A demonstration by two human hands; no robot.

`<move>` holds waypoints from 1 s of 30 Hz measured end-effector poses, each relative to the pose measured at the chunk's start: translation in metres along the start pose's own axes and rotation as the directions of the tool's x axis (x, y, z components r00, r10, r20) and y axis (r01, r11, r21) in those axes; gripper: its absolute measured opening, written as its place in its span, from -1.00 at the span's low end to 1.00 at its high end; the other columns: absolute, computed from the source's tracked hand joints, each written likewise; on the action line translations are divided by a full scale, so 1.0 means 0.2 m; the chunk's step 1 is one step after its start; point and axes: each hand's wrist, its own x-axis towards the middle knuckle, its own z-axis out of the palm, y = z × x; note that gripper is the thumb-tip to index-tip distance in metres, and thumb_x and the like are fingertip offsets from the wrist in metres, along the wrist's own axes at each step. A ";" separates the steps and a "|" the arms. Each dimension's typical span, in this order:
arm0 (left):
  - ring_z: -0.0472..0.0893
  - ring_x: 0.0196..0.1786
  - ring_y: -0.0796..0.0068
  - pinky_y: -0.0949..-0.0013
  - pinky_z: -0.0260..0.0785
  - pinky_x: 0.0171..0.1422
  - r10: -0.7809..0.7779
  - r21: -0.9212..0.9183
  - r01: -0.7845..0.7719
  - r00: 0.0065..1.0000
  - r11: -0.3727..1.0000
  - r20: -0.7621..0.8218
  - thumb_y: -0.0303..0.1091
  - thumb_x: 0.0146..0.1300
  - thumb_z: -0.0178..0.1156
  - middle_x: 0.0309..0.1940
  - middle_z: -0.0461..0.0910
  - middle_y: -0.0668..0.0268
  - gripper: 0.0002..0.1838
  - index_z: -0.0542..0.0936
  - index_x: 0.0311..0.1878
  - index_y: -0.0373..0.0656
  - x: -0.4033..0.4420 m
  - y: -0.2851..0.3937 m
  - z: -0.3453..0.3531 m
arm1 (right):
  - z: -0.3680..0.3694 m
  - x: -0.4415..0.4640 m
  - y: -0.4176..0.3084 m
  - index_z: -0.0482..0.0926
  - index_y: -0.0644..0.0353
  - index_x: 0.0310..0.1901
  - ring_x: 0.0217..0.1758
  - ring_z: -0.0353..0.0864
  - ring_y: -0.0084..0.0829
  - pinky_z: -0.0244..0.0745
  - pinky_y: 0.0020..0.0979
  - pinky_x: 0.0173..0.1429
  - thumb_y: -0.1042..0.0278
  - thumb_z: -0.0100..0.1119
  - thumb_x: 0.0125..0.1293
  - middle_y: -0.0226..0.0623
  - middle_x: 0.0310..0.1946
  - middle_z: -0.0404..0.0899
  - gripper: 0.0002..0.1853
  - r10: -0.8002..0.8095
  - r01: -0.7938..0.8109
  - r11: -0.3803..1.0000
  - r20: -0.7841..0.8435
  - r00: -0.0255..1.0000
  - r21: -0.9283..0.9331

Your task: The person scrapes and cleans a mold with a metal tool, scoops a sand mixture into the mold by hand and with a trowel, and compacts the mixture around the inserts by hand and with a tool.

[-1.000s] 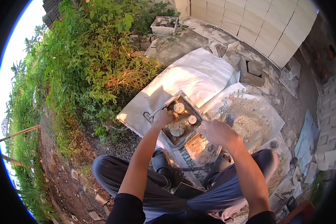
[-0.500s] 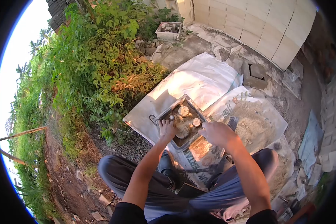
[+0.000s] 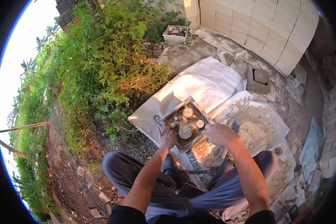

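A square, shallow wooden frame rests on the laid-out sacks in front of me, with brown sand inside. Set in that sand are a large pale disc, a rough round piece, a smaller round piece and a few small knobs. My left hand grips the frame's left side, its fingertips at the rim. On the opposite side, my right hand has its fingers curled at the right rim; its palm side is hidden.
White woven sacks cover the ground, with a heap of pale sand on the right. A hollow concrete block and a whitish crate stand farther back. Dense plants grow on the left; a tiled wall rises behind.
My left hand has drawn back from over the sand to the frame's left rim, uncovering the large disc and a small knob. My right hand stays at the right rim. The view has shifted slightly.
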 end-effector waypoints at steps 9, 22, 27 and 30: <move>0.02 0.47 0.11 -0.21 -0.50 0.49 0.066 0.052 -0.070 0.995 0.996 0.072 -0.05 0.21 0.06 0.10 0.50 0.13 -0.55 0.68 -0.13 -0.25 0.15 -0.04 -0.04 | 0.00 -0.01 0.03 0.50 0.38 -0.16 -0.15 0.59 0.08 0.47 -0.05 -0.04 -0.01 -0.08 0.38 0.16 -0.30 0.58 -0.51 0.069 -0.069 0.997 -0.001 0.998 0.023; 0.27 0.33 0.26 -0.17 -0.18 0.36 -0.078 -0.242 0.040 0.985 0.970 -0.152 -0.15 0.11 0.23 -0.16 0.61 0.22 -0.72 0.64 -0.24 -0.16 0.17 -0.07 0.05 | -0.02 -0.02 0.06 0.50 0.33 -0.04 -0.14 0.58 0.07 0.46 -0.08 -0.03 0.04 -0.05 0.37 0.17 -0.28 0.58 -0.55 0.075 -0.074 0.996 0.015 0.997 -0.046; 0.45 0.16 0.23 -0.15 -0.11 0.33 -0.073 -0.356 -0.060 0.934 0.933 -0.350 -0.18 0.12 0.22 -0.20 0.62 0.22 -0.69 0.61 -0.15 -0.17 0.22 0.00 -0.06 | 0.00 0.01 0.06 0.50 0.32 -0.01 -0.13 0.58 0.08 0.45 -0.07 -0.01 0.06 -0.05 0.37 0.16 -0.26 0.58 -0.56 0.083 -0.082 0.996 0.033 0.996 -0.024; 0.59 -0.09 0.20 -0.10 -0.09 0.34 -0.122 -0.451 -0.043 0.936 0.892 -0.330 -0.21 0.12 0.21 -0.28 0.65 0.20 -0.69 0.59 -0.10 -0.14 0.29 0.00 -0.02 | 0.00 0.01 0.04 0.48 0.31 0.02 -0.12 0.57 0.08 0.44 -0.07 0.00 0.08 -0.04 0.37 0.17 -0.25 0.58 -0.56 0.093 -0.091 0.995 0.052 0.994 -0.037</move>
